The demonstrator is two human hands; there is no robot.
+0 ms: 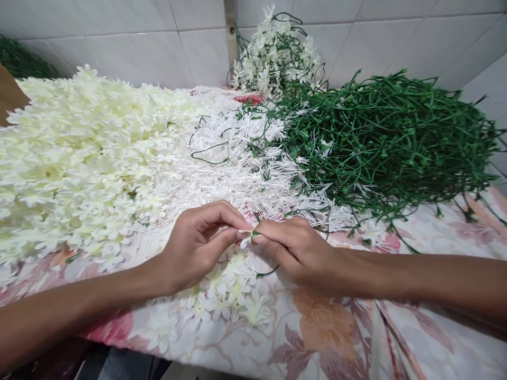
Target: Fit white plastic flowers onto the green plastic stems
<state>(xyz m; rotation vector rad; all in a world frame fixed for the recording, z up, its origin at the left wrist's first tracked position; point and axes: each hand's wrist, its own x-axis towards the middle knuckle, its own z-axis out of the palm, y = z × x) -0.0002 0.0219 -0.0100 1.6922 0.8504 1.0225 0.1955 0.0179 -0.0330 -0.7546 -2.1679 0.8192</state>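
Observation:
My left hand (pixel 202 245) and my right hand (pixel 293 254) meet above the cloth, their fingertips pinching a small white artificial flower (pixel 245 238) between them. A thin green stem (pixel 267 273) trails below my right hand, apparently from that flower. Several loose white artificial flowers (pixel 225 295) lie just beneath my hands. Beyond my left hand rises a large heap of cream artificial blossoms (pixel 87 158). Spiky white plastic strands (pixel 233 163) spread directly ahead, and a tangled mass of green stems (pixel 380 137) lies ahead of my right hand.
A bunch of white flowers on green stems (pixel 273 58) leans against the white tiled wall (pixel 127 37). A pink-and-cream floral cloth (pixel 325 327) covers the work surface. Dark green foliage (pixel 19 60) and a brown object (pixel 10 92) sit at the far left.

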